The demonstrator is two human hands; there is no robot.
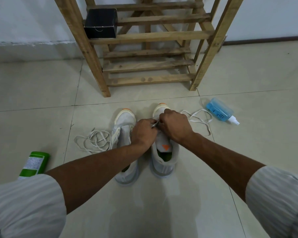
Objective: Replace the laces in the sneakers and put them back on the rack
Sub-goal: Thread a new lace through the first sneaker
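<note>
Currently both grips are closed. The left grip (144,133) and right grip (175,125) meet knuckle to knuckle, each pinching a short run of lace (154,124) directly over the right sneaker (163,162). That sneaker stands on the floor (42,93) under them, toe pointing away. The left sneaker (124,121) is just outside the left grip, w/ its upper eyelets apparently bare.

Probable trouble from here:
- Neither grip pins the shoe itself, so a firm tug may drag or tip it on the smooth tile.
- The knuckles hide the eyelets, so I can't tell which hole is in play. Skipping a hole or twisting the flat lace is easy to do.
- The trailing lace (199,117) loops out past the right grip, close to the blue spray bottle (219,111). It can't be seen whether it joins the pinched piece. If it does, a pull could snag the bottle or leave the ends uneven.
- The loose lace (93,140) beyond the left grip lies in a tangle and prob. knots if yanked. Old vs. new isn't obvious, so a mix-up is possible.

The rack (150,81) stands well beyond both grips, w/ its lower slats bare.
</note>
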